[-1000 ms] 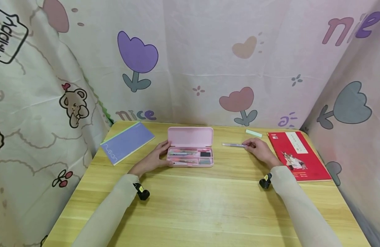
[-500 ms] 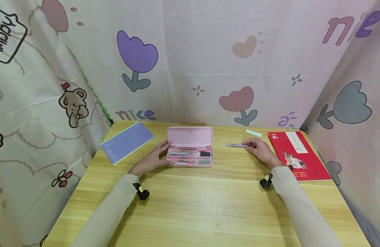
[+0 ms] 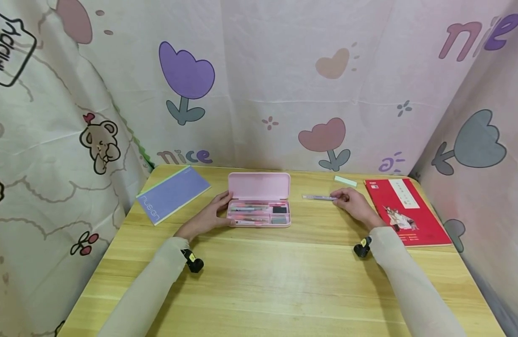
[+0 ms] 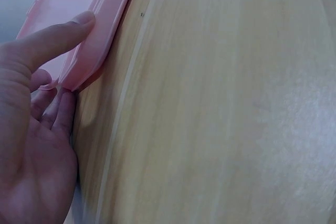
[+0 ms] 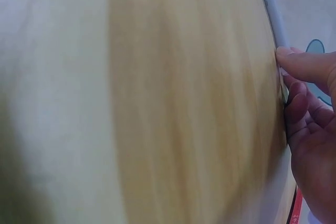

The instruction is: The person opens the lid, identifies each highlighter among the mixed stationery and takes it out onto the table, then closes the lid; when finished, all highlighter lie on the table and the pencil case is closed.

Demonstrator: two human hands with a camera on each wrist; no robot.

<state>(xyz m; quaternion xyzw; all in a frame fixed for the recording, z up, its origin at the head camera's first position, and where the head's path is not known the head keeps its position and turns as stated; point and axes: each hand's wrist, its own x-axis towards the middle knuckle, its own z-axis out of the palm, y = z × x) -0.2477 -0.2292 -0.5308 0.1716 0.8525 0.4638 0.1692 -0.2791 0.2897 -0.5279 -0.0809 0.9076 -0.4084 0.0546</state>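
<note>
A pink pencil case (image 3: 259, 225) lies with its lid raised at the back middle of the table, with pens and two eraser-like blocks in its compartments. My left hand (image 3: 209, 216) grips the case's left end. In the left wrist view the thumb (image 4: 71, 32) presses on its front wall, and the other fingers reach round the end. To the right of the case, a slim, light purple pen (image 3: 318, 197) lies along the tabletop. Its right end is pinched between the thumb and fingers of my right hand (image 3: 354, 204); the right wrist view shows the pen (image 5: 274, 17) beyond the thumb.
A blue-purple notebook (image 3: 174, 194) lies slanted at the back left. On the right is a red booklet (image 3: 410, 213), partly behind my right forearm. A small pale green strip (image 3: 345, 181) lies behind the right hand. Printed curtains stand behind the wooden table (image 3: 267, 281).
</note>
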